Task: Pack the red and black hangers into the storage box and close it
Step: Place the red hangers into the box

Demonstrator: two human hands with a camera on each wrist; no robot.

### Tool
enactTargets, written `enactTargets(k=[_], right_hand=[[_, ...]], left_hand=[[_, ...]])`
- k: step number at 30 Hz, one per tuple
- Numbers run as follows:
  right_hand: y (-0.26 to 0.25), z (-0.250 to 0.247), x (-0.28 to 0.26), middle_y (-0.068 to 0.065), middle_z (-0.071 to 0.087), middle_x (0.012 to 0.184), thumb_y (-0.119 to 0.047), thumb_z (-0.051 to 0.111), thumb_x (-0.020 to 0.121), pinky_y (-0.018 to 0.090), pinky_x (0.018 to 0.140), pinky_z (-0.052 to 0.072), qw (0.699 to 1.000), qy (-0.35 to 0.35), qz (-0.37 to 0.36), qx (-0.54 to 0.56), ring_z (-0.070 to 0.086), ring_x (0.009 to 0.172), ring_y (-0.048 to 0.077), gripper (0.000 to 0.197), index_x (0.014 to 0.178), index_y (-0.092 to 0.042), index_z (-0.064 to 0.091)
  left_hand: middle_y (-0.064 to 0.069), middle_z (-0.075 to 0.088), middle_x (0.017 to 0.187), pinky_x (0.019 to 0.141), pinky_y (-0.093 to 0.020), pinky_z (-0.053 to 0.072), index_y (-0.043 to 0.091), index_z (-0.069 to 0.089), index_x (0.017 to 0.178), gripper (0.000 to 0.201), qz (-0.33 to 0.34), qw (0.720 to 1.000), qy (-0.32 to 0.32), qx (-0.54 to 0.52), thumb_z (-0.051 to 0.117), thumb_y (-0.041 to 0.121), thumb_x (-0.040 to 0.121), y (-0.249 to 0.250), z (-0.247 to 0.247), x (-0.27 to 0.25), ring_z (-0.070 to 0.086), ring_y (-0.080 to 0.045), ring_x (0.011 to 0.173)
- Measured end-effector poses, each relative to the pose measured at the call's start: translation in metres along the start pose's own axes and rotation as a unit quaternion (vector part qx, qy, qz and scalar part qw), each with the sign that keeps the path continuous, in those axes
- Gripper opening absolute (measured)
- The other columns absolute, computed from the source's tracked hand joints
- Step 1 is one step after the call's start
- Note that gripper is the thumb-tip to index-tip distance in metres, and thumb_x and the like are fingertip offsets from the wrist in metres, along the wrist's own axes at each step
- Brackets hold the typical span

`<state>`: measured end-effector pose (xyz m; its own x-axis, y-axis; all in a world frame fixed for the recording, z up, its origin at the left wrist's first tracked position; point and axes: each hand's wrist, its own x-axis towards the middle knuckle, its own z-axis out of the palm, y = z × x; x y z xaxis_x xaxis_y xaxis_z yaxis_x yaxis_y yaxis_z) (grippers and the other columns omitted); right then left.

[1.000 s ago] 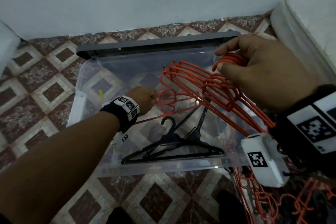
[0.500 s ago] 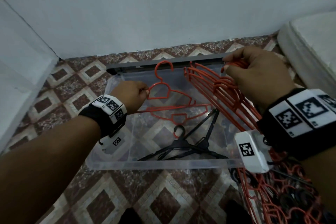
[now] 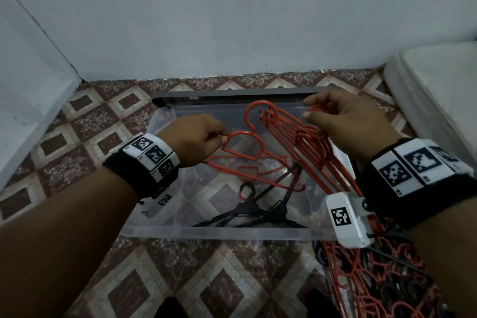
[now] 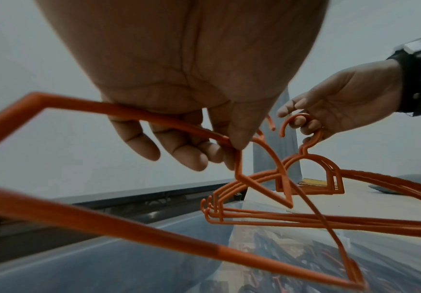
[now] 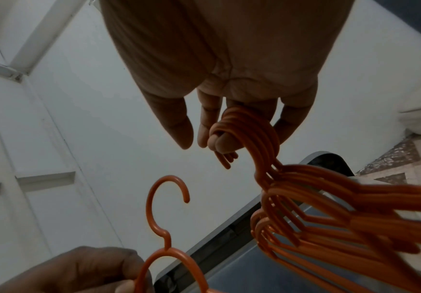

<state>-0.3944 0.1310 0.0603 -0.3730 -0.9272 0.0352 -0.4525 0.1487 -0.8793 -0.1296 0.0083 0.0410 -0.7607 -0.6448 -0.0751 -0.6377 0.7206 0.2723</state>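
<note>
While the left hand (image 3: 193,137) pinches a single red hanger (image 3: 247,155) by its shoulder, thumb and curled fingers (image 4: 179,156) closed round the thin bar, the right hand (image 3: 346,121) carries a bunch of red hangers (image 3: 309,147) with their hooks looped over its bent fingers (image 5: 219,138). Both loads hang above the open storage box (image 3: 222,232), a clear tub on the tiled floor (image 3: 180,276), and the single hanger's hook stands free of the bunch, as the right wrist view shows. A few black hangers (image 3: 253,212) already lie flat on the bottom of the box. More red and black hangers sit in a heap (image 3: 374,281) on the floor at the right, just outside the box, so packing looks far from finished. A grey lid (image 3: 232,97) lies along the far rim.

To do this step well, I would lower the single hanger flat over the black ones, hook pointing the same way as theirs, so the layers nest and the lid can later seat. Its lower bar seems to cross near the bunch, so it should be drawn clear sideways before it goes down, or the two will snag. Keeping the right hand's hooks stacked and level makes peeling off the next one easier
</note>
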Motion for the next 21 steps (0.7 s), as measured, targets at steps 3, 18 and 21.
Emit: enactTargets(k=[3, 18, 21], right_hand=[[0.0, 0.002, -0.001, -0.006, 0.071, 0.095, -0.057, 0.073, 0.058, 0.047, 0.079, 0.059, 0.999, -0.033, -0.006, -0.013, 0.071, 0.083, 0.018, 0.041, 0.096, -0.042, 0.069], [-0.014, 0.024, -0.011, -0.007, 0.073, 0.077, -0.033, 0.074, 0.086, 0.036, 0.077, 0.058, 0.988, -0.1, -0.058, -0.102, 0.068, 0.071, 0.006, 0.004, 0.087, -0.028, 0.074], [-0.017, 0.026, -0.014, -0.009, 0.072, 0.075, -0.034, 0.073, 0.086, 0.029, 0.069, 0.056, 0.984, -0.112, -0.066, -0.122, 0.065, 0.067, 0.003, 0.006, 0.086, -0.029, 0.074]], left_hand=[[0.004, 0.059, 0.093, 0.074, -0.029, 0.041, 0.025, 0.069, 0.108, 0.019, 0.017, 1.0, -0.005, -0.004, 0.053, 0.033, 0.098, 0.005, -0.006, -0.002, 0.051, -0.014, 0.082], [0.008, 0.055, 0.121, 0.086, -0.024, 0.045, 0.029, 0.05, 0.133, 0.052, 0.04, 0.991, 0.087, -0.094, 0.065, 0.048, 0.088, 0.026, -0.008, 0.001, 0.053, -0.008, 0.105], [0.013, 0.059, 0.112, 0.074, -0.017, 0.043, 0.03, 0.056, 0.126, 0.04, 0.078, 0.985, 0.122, -0.093, 0.064, 0.045, 0.089, 0.043, -0.009, 0.007, 0.055, -0.004, 0.09]])
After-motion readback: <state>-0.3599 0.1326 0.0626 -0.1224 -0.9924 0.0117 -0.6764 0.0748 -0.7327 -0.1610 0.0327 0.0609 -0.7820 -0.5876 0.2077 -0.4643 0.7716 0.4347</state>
